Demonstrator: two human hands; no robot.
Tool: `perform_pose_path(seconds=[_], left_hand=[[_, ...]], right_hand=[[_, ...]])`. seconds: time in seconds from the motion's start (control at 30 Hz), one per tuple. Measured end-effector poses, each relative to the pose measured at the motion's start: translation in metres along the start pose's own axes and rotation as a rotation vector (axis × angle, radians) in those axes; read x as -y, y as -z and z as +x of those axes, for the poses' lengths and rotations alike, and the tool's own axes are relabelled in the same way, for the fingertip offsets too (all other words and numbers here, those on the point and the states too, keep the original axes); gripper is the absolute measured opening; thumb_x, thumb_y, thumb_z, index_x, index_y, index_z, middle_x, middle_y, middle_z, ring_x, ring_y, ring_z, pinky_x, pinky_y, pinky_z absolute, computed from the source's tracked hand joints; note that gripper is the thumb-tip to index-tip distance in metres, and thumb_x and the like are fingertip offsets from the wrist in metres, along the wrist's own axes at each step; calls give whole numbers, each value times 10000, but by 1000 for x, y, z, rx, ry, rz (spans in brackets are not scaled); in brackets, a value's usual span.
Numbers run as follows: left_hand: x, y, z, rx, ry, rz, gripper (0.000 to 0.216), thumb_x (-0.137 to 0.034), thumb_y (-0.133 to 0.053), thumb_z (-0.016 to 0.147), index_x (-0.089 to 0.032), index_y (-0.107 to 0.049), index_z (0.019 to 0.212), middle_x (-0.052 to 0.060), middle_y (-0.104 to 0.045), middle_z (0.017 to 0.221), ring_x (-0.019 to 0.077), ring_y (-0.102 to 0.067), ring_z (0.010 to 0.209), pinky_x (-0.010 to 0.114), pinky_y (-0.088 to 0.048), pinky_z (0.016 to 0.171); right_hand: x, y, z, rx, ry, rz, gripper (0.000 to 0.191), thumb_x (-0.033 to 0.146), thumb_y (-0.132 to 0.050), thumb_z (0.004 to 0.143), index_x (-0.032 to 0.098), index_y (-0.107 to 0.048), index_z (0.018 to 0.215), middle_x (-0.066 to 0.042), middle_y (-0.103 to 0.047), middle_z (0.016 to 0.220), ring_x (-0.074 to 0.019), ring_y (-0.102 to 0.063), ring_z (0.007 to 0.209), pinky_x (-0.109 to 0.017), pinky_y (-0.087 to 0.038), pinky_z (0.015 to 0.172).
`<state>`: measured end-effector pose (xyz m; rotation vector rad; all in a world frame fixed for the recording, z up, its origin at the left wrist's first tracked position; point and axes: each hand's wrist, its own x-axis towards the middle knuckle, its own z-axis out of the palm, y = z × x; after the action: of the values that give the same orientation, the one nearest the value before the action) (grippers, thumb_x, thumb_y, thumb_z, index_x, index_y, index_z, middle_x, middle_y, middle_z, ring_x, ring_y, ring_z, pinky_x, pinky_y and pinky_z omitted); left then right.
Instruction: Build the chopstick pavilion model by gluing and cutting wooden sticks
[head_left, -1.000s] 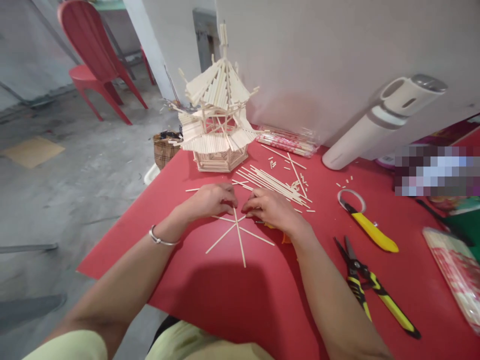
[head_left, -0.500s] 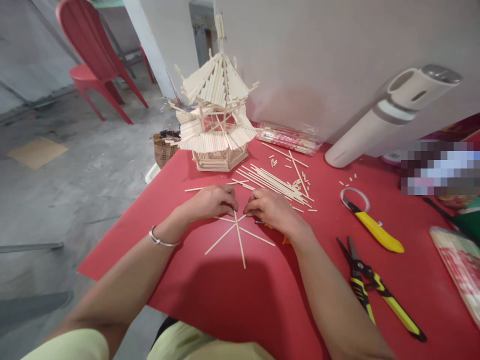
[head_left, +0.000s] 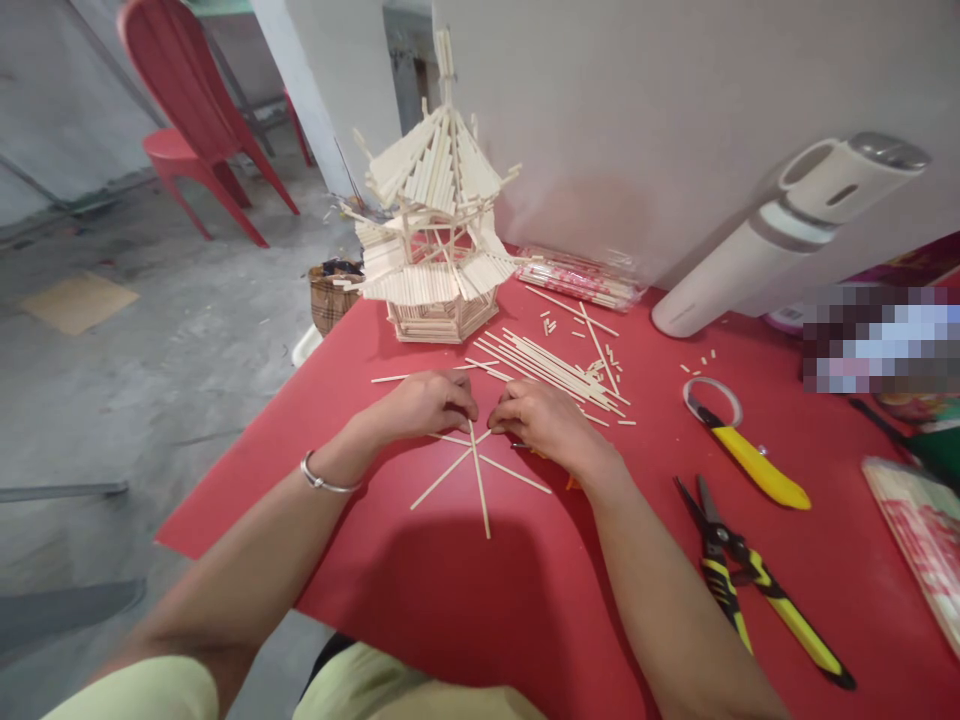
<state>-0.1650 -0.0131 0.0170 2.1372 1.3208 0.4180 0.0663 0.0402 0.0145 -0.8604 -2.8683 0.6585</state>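
Thin wooden sticks (head_left: 481, 492) lie crossed in a star shape on the red tabletop (head_left: 360, 560). My left hand (head_left: 431, 400) is closed, its fingertips pinching the far end of the star's upright stick. Just right of it, my right hand (head_left: 536, 415) has its fingers closed at the far end of a slanting stick (head_left: 441, 478) of the same star. A small dark-tipped tool with orange parts (head_left: 574, 482) shows partly from under my right hand. Beyond my hands lies a pile of loose sticks (head_left: 551, 370) with short cut pieces around it.
A stick-built pagoda model (head_left: 439, 230) stands at the back left. Packaged sticks (head_left: 581, 278) lie behind the pile. At the right are a white flask (head_left: 750, 255), a yellow-handled cutter (head_left: 761, 465), a tape roll (head_left: 739, 400), pruning shears (head_left: 724, 540) and another stick pack (head_left: 915, 540).
Both hands stay in nearly the same pose at the star. The near end of the upright stick has swung very slightly left. The whole view has shifted a little.
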Motion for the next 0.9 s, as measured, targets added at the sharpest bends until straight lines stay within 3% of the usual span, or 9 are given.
perform_pose_path(seconds=[0.9], left_hand=[[0,-2,1,-4,29,28,115,-191,-683,832,-213,-788,872,24,-685,914,145,-631,782,228,-435,699]], right_hand=[[3,2,-1,-1,-7,5,171,212,-656,949,283,-811,945,-8,-649,880,-137,-565,883,-262,-306,673]])
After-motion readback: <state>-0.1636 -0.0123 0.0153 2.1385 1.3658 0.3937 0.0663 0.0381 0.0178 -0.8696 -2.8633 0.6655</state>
